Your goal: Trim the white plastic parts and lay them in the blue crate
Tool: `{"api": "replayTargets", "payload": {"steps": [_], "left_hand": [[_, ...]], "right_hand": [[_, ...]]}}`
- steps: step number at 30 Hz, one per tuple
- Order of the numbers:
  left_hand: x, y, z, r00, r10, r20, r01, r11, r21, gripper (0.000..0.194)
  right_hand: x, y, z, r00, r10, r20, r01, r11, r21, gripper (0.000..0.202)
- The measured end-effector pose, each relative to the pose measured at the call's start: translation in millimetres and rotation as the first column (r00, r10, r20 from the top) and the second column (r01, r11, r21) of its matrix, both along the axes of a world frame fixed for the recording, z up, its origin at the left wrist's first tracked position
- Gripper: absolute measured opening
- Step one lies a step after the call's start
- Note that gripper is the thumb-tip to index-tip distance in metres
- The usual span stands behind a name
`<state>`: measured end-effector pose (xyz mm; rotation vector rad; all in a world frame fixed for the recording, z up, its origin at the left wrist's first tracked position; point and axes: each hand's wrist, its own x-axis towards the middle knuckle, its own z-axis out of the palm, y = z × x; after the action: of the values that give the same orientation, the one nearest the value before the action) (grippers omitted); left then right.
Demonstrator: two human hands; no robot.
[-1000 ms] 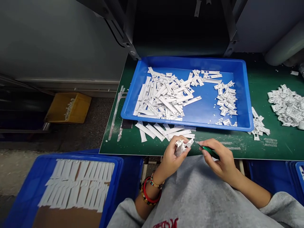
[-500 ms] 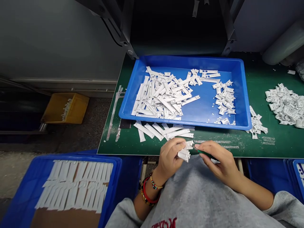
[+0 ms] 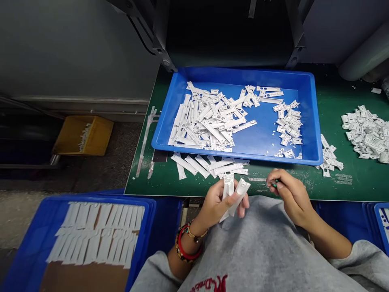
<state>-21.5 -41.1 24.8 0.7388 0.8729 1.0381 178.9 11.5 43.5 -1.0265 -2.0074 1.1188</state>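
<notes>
My left hand (image 3: 212, 207) is closed around two long white plastic strips (image 3: 240, 194), held tilted with their notched ends up and apart from each other. My right hand (image 3: 294, 199), a little way off to the right, has its fingers curled round a small green-handled tool (image 3: 275, 183); most of it is hidden in the hand. Just beyond the left hand, several loose white strips (image 3: 194, 167) lie on the green table (image 3: 179, 188). Behind them a blue tray (image 3: 243, 156) holds a heap of long white strips (image 3: 209, 119) and a smaller pile of short white pieces (image 3: 288, 121).
More short white pieces (image 3: 366, 134) are heaped at the table's right, with a small cluster (image 3: 330, 158) beside the tray. A blue bin (image 3: 148, 219) at lower left has rows of strips on cardboard. A dark conveyor (image 3: 227, 40) rises behind; a yellow bin (image 3: 103, 136) stands left.
My right hand has drawn away rightward from the strips, taking the green-handled tool with it. My left hand has turned, bringing the strips' notched ends upward.
</notes>
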Motion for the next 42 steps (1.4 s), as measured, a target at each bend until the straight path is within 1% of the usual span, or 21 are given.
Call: {"api": "replayTargets", "payload": {"steps": [2, 4, 7, 11, 13, 15, 18, 20, 22, 24, 26, 28, 29, 32, 34, 39, 42], "left_hand": [[-2.5, 0.1, 0.9, 0.99, -0.084, 0.115, 0.091, 0.994, -0.053, 0.032], [-4.5, -0.8, 0.4, 0.977, -0.136, 0.163, 0.15, 0.986, -0.078, 0.033], [-5.2, -2.1, -1.1, 0.971, -0.16, 0.177, 0.177, 0.981, -0.085, 0.036], [-4.1, -1.9, -1.7, 0.972, -0.154, 0.18, 0.174, 0.98, -0.097, 0.036], [-3.7, -1.4, -1.5, 0.971, -0.151, 0.186, 0.175, 0.977, -0.121, 0.038], [-3.8, -0.9, -1.0, 0.965, -0.168, 0.204, 0.2, 0.969, -0.147, 0.04], [-4.6, 0.1, -0.1, 0.95, -0.204, 0.235, 0.246, 0.955, -0.167, 0.039], [-5.1, 0.8, 0.1, 0.948, -0.206, 0.244, 0.252, 0.952, -0.174, 0.039], [-5.5, 1.2, -0.2, 0.948, -0.199, 0.248, 0.246, 0.953, -0.178, 0.039], [-5.8, 1.3, -1.3, 0.941, -0.202, 0.272, 0.252, 0.954, -0.161, 0.038], [-5.6, 1.2, -3.0, 0.931, -0.199, 0.305, 0.247, 0.961, -0.127, 0.035], [-4.9, 1.1, -4.6, 0.924, -0.193, 0.331, 0.235, 0.968, -0.092, 0.033], [-4.4, 1.2, -5.1, 0.923, -0.189, 0.336, 0.229, 0.97, -0.081, 0.032], [-3.3, 1.9, -5.2, 0.928, -0.186, 0.323, 0.222, 0.972, -0.078, 0.034], [-3.1, 2.4, -4.3, 0.936, -0.183, 0.302, 0.219, 0.971, -0.093, 0.036], [-3.8, 3.6, -1.8, 0.95, -0.19, 0.25, 0.225, 0.966, -0.123, 0.036], [-4.6, 4.5, -0.6, 0.956, -0.191, 0.224, 0.224, 0.965, -0.135, 0.037]], "right_hand": [[-5.7, 5.5, 6.4, 0.992, 0.122, 0.031, -0.124, 0.991, 0.047, 0.022], [-12.0, 10.6, 12.2, 0.975, 0.212, 0.07, -0.218, 0.971, 0.097, 0.017], [-18.6, 15.9, 18.1, 0.946, 0.305, 0.111, -0.318, 0.94, 0.124, 0.015], [-20.1, 18.9, 21.1, 0.914, 0.366, 0.175, -0.391, 0.91, 0.14, 0.019], [-19.2, 20.6, 21.4, 0.9, 0.388, 0.196, -0.417, 0.899, 0.134, 0.023], [-17.9, 23.2, 21.7, 0.874, 0.435, 0.215, -0.462, 0.882, 0.093, 0.026], [-16.2, 28.4, 23.0, 0.815, 0.53, 0.234, -0.548, 0.837, 0.011, 0.027], [-15.0, 31.3, 24.8, 0.793, 0.555, 0.251, -0.574, 0.819, 0.003, 0.028], [-13.0, 32.8, 27.1, 0.786, 0.559, 0.266, -0.585, 0.811, 0.023, 0.029], [-9.6, 32.3, 29.3, 0.795, 0.55, 0.256, -0.576, 0.817, 0.032, 0.026], [-5.5, 29.9, 30.3, 0.834, 0.502, 0.229, -0.523, 0.851, 0.041, 0.022], [-1.9, 26.1, 29.5, 0.882, 0.424, 0.205, -0.444, 0.894, 0.062, 0.026], [-0.7, 24.0, 28.4, 0.895, 0.398, 0.201, -0.419, 0.906, 0.068, 0.029], [0.6, 17.9, 23.7, 0.895, 0.404, 0.189, -0.422, 0.904, 0.071, 0.032], [0.2, 14.3, 19.8, 0.898, 0.399, 0.183, -0.422, 0.9, 0.106, 0.034], [-0.7, 5.6, 9.9, 0.94, 0.277, 0.198, -0.325, 0.903, 0.28, 0.042], [-1.3, 1.8, 5.6, 0.956, 0.234, 0.177, -0.282, 0.896, 0.343, 0.049]]}}
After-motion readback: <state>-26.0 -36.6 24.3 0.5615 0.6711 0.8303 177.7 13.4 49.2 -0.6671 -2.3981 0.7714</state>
